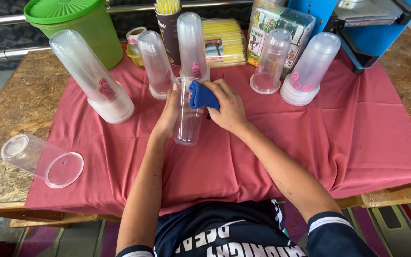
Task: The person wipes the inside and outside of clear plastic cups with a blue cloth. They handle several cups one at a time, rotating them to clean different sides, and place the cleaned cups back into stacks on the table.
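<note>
Clear plastic cup [188, 114] sits mid-frame over the red cloth-covered table [357, 133], gripped round its side by the left hand [169, 116]; right hand [227, 105] closed on a small blue cloth [202, 95] pressed at the cup's rim, about 1 o'clock from the cup body. Upside-down stacks of clear plastic cups [96, 81] stand from 10 to 2 o'clock. A green lidded plastic bucket [79, 28] is at 11 o'clock, and one clear cup lying on its side [41, 159] is at 8 o'clock.
</note>
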